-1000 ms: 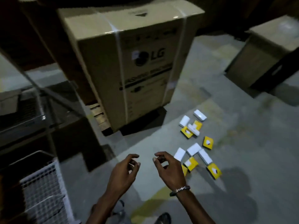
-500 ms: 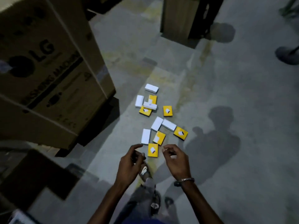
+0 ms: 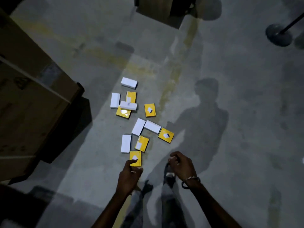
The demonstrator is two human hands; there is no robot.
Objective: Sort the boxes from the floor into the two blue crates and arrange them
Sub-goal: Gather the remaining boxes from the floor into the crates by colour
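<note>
Several small white and yellow boxes lie scattered on the grey concrete floor [image 3: 230, 112]. The nearest yellow box [image 3: 135, 156] lies just below a white box [image 3: 126, 143] and another yellow box [image 3: 141, 143]. My left hand [image 3: 130, 175] hovers with loosely curled fingers, its index fingertip overlapping the near edge of the nearest yellow box; whether it touches I cannot tell. To the right, my right hand [image 3: 181, 165] hangs with fingers curled and holds nothing. Farther off, one white box [image 3: 128, 105] rests across two yellow ones. No blue crate is in view.
A large cardboard carton [image 3: 24, 96] on a dark pallet fills the left side. Another carton [image 3: 156, 7] stands at the top edge. A round post base [image 3: 278, 34] sits at the top right. My legs and shoe [image 3: 169, 176] are below my hands.
The view has swung away from the large carton and down onto the floor, and the boxes are closer. My left hand has reached forward to the nearest yellow box.
</note>
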